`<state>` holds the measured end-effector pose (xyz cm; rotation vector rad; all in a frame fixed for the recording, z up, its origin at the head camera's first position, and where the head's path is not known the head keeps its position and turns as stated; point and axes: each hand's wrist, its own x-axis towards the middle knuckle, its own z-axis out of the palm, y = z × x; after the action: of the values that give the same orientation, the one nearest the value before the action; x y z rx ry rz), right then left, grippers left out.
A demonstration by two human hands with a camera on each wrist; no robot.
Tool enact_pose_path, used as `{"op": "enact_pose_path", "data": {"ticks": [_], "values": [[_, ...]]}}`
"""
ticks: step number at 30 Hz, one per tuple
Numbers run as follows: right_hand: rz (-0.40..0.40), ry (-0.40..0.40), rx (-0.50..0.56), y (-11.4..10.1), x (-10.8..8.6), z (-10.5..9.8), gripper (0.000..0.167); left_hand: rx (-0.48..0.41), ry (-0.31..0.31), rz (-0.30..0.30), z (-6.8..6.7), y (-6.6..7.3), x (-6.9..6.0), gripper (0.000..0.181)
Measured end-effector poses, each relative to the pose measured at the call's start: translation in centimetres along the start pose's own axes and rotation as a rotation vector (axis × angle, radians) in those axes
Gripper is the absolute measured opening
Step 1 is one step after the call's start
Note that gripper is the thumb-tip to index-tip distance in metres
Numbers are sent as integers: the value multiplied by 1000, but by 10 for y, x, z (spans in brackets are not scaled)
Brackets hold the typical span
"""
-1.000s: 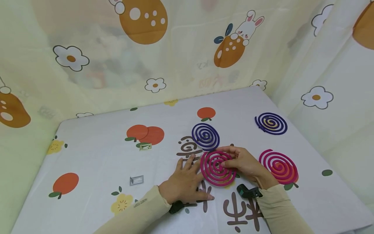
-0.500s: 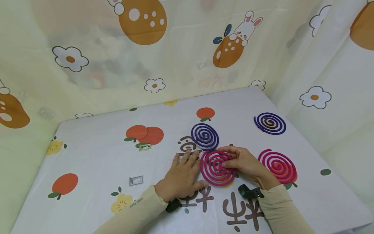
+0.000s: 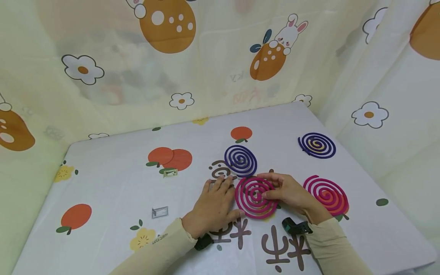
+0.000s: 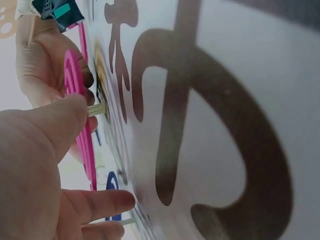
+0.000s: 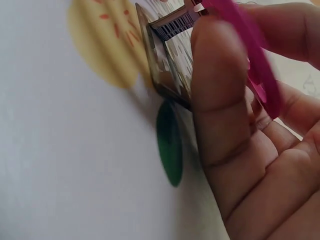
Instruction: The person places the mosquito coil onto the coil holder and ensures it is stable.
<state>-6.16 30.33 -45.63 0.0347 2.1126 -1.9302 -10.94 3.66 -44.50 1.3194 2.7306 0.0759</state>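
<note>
A pink mosquito coil [image 3: 248,210] sits raised above the tablecloth on a metal stand [image 5: 165,75] with a flat base and an upright tongue. My right hand [image 3: 292,194] pinches this coil from the right, its thumb near the coil's middle and the stand's tongue. My left hand [image 3: 211,212] lies left of the coil with its fingers straight and spread. Its thumb reaches to the coil's lower left edge; in the left wrist view the thumb overlaps the coil [image 4: 75,75], and contact is hard to tell. A blue mosquito coil [image 3: 240,160] stands just behind the pink one.
On the right lie another blue coil [image 3: 317,145] and another pink coil [image 3: 326,195]. To the left are two small metal stands, one gold-toned [image 3: 170,173] and one silver [image 3: 160,212], on the printed tablecloth [image 3: 113,183]. A patterned curtain [image 3: 213,57] hangs behind.
My left hand has drawn back slightly to the left, its thumb moving up toward the coil's edge. The right hand keeps its pinch on the pink coil, with its thumb shifted slightly right.
</note>
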Motion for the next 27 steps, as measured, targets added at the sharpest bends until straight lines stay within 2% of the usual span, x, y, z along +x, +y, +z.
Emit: {"op": "enact_pose_path", "data": {"ticks": [10, 16, 27], "values": [[10, 9, -57, 1, -2, -4, 60, 6, 3, 22, 0, 3, 1, 79], [27, 33, -82, -3, -4, -5, 61, 3, 0, 13, -1, 3, 2, 75], [17, 88, -210, -8, -12, -7, 64, -11, 17, 15, 3, -4, -3, 70]]}}
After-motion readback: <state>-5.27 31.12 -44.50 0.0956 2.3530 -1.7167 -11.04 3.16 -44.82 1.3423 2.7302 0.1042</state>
